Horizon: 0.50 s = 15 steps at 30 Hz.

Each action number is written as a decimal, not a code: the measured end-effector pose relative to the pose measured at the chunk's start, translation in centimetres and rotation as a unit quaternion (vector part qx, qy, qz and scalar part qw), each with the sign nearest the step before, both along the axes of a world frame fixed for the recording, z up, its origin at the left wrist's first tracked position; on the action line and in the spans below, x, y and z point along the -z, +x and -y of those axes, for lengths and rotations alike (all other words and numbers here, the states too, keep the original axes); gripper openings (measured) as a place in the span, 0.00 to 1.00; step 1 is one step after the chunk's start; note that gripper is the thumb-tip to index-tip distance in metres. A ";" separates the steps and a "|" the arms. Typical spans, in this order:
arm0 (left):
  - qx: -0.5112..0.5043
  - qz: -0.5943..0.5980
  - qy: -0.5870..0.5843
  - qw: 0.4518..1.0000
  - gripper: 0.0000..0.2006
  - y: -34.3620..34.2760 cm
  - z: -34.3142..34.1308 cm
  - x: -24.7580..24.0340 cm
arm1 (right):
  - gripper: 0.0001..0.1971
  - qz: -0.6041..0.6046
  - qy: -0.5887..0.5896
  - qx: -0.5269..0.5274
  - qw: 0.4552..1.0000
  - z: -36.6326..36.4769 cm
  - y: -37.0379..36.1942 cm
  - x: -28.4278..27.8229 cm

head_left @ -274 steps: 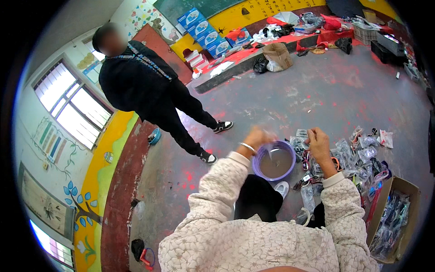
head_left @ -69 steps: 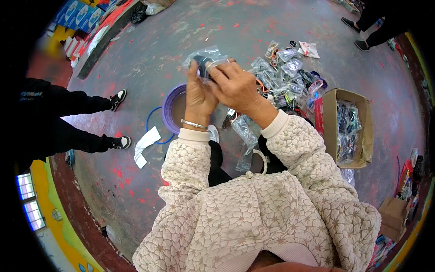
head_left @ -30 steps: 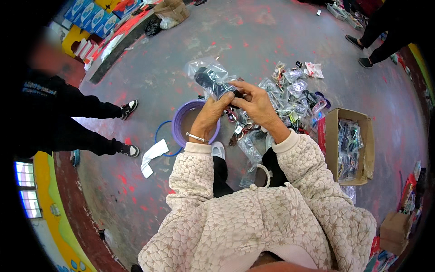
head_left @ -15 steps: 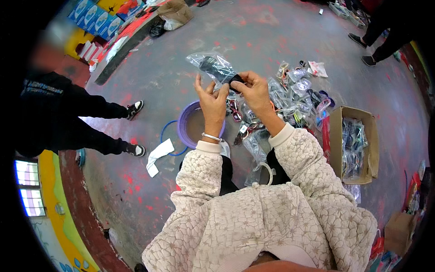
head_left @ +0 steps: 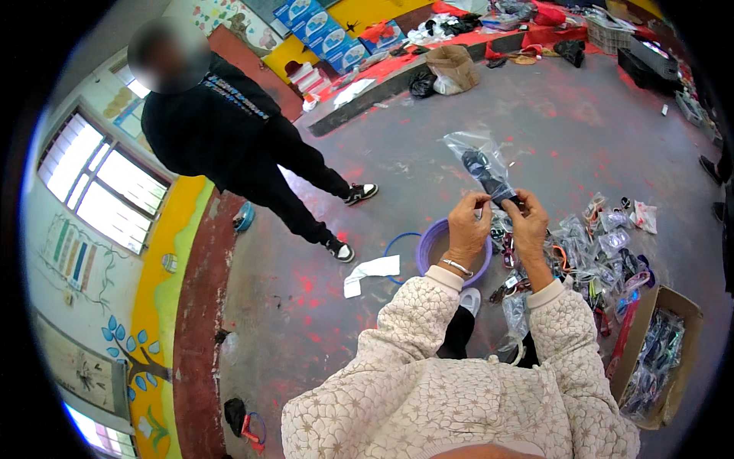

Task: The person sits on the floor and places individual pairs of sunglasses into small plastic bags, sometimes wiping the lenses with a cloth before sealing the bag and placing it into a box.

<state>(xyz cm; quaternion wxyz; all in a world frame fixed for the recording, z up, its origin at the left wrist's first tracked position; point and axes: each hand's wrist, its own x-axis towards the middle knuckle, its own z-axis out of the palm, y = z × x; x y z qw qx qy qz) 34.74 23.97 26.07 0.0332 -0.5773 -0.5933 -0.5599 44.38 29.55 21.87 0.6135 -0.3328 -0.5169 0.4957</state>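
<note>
A clear plastic bag [head_left: 498, 153] with a dark, elongated item [head_left: 485, 173] inside is held up in front of me; I cannot make out the item's exact kind. My right hand [head_left: 527, 228] grips its lower end between thumb and fingers. At the same end my left hand [head_left: 468, 229] is closed, thumb and fingertips pinched at the bag's edge. Below my hands stands a purple basin [head_left: 423, 251], partly covered by my left wrist. To the right of my right hand spreads a pile of small bagged items [head_left: 592, 245], some looking like eyewear.
An open cardboard box [head_left: 690, 367] of bagged items stands at the lower right. A blue hoop [head_left: 388, 250] and white sheet [head_left: 372, 273] lie left of the basin. A person in black [head_left: 222, 126] stands at the left. A brown bag [head_left: 453, 70] lies farther off.
My view has swung left and up, so the scene sits farther right and lower. The bag stays in my hands, now tilted more upright. My left fingers have closed at its lower end.
</note>
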 end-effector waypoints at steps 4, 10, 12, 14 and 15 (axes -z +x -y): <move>-0.017 -0.069 0.006 0.997 0.04 0.8 -1.1 0.3 | 0.12 -0.019 0.003 0.004 1.000 0.2 1.7 -2.1; 0.053 0.052 -0.027 0.997 0.15 3.0 -0.6 -1.3 | 0.11 0.023 0.017 0.061 0.998 0.1 2.7 -1.6; 0.092 0.152 -0.040 0.983 0.16 4.3 -0.4 -2.0 | 0.11 0.012 -0.026 0.023 0.999 0.8 4.0 -2.4; 0.125 0.345 -0.050 0.929 0.15 4.0 -0.4 -1.4 | 0.11 0.056 0.048 0.047 0.996 1.2 3.9 -2.2; 0.146 0.432 -0.053 0.888 0.15 3.6 -0.6 -1.4 | 0.12 0.074 0.090 0.065 0.991 1.2 3.8 -2.3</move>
